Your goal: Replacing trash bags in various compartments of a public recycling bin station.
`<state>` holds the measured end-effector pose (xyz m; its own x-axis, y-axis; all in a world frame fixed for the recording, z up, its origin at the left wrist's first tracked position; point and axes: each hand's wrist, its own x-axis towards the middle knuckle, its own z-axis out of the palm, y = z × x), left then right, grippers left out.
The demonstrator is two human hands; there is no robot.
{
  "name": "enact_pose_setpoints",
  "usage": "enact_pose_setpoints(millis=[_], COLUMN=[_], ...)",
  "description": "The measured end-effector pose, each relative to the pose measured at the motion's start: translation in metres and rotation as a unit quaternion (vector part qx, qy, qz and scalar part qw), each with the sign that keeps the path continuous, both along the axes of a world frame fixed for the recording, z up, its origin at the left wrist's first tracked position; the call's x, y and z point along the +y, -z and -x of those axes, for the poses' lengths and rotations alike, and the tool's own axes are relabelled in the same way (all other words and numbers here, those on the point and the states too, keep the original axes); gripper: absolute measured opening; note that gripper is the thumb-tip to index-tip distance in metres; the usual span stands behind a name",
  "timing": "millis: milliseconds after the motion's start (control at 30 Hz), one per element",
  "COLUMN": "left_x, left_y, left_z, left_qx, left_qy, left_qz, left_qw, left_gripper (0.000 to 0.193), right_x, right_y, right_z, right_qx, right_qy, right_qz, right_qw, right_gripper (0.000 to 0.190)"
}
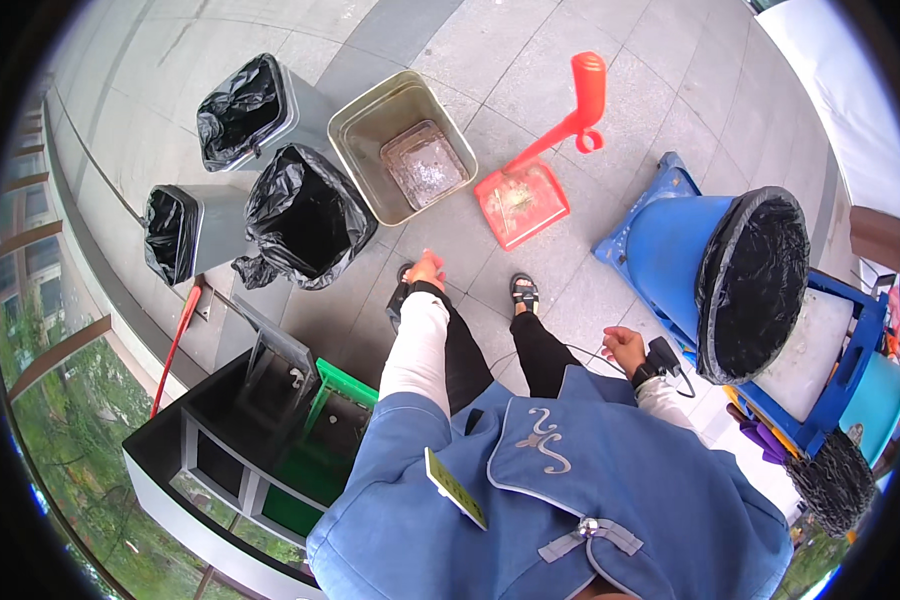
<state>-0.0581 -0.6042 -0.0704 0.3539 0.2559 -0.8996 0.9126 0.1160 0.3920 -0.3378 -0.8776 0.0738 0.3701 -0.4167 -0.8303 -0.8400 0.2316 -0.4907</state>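
Note:
My left hand [426, 271] hangs over the paving, holding nothing that shows, fingers partly curled. My right hand [625, 349] is at the other side with fingers loosely bent, near a small black device at the wrist. Ahead of me stands an unlined square metal bin [360, 150] with a dirty, wet-looking bottom. Left of it is a bin with a black liner [307, 217], its bag folded over the rim. A red long-handled dustpan [525, 202] rests upright on the ground with debris in its pan. Neither hand touches any of these.
Two more grey lined bins [300, 112] [221, 225] stand at the left. A black bin housing [225, 450] with a green compartment [345, 390] is beside me. At right are a blue lined barrel [667, 262] and a blue cart [832, 420] carrying a mop head [832, 480]. A red handle [178, 337] leans left.

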Motion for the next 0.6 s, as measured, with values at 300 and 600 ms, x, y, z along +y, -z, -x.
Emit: enact_pose_setpoints(millis=[300, 600], left_x=[-0.043, -0.086], left_y=[0.082, 0.026], left_z=[-0.085, -0.198], left_qx=[-0.051, -0.014], left_qy=[-0.123, -0.118], left_qz=[0.051, 0.074], left_qw=[0.990, 0.990], left_gripper=[0.039, 0.017], right_x=[-0.013, 0.020], right_y=[0.020, -0.008], right_z=[0.080, 0.056], right_qx=[0.061, 0.040], right_qy=[0.046, 0.109], right_qz=[-0.021, -0.062], right_qw=[0.997, 0.991], right_gripper=[0.019, 0.023])
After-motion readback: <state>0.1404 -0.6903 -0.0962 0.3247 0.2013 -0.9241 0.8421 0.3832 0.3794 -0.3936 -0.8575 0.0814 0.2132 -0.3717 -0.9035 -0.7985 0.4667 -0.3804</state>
